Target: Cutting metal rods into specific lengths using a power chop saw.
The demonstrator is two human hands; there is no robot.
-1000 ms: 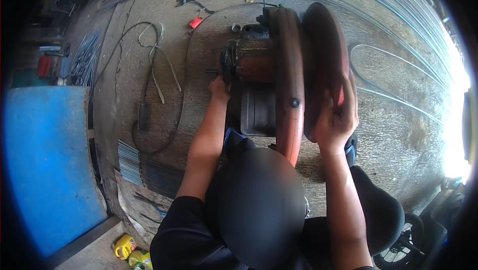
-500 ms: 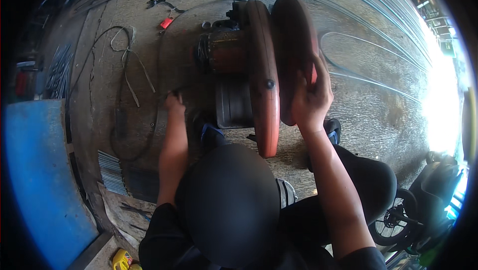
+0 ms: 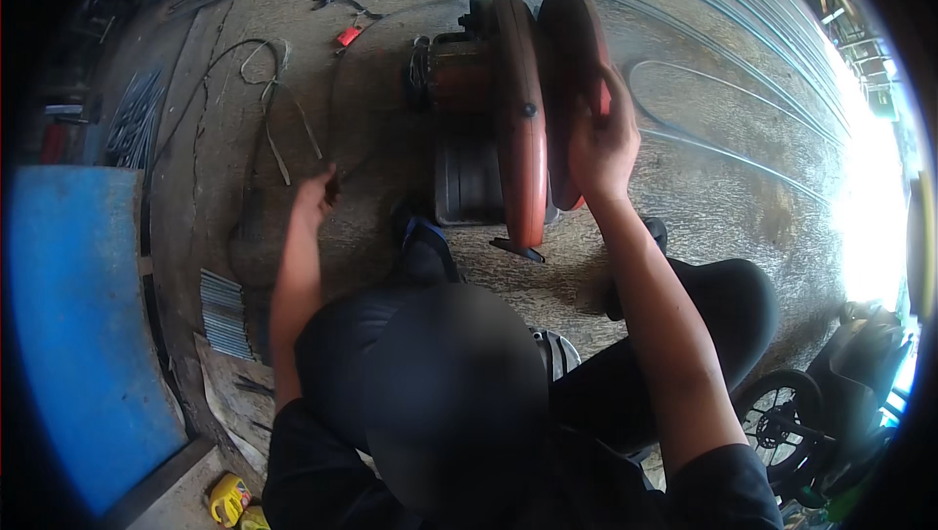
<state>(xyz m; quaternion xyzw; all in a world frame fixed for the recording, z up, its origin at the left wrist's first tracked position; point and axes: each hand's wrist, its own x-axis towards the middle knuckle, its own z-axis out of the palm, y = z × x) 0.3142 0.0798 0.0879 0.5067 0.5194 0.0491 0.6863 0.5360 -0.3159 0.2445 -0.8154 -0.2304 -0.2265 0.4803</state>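
Observation:
A red cut-off saw (image 3: 521,139) stands on the floor in front of me, its motor (image 3: 459,76) to the left and a dark metal base (image 3: 469,188) below. On its right side is a large round dark-red disc-shaped part (image 3: 565,61). My right hand (image 3: 606,144) is closed round the right edge of that part, thumb on the near face and fingers over the rim. Left of the saw, my left hand (image 3: 319,193) hovers over the floor with curled fingers. Whatever it may hold is too dark to make out.
Long metal rods (image 3: 684,12) run across the back and right. A cable with a red connector (image 3: 349,36) and a pale strap (image 3: 277,139) lie at left. Short rods (image 3: 223,310) are bundled near a blue panel (image 3: 88,335). A motorcycle wheel (image 3: 782,423) stands lower right.
My left hand has moved left and slightly nearer, away from the saw. My right hand has shifted slightly up and left on the disc-shaped part. The saw's near end sits higher in view.

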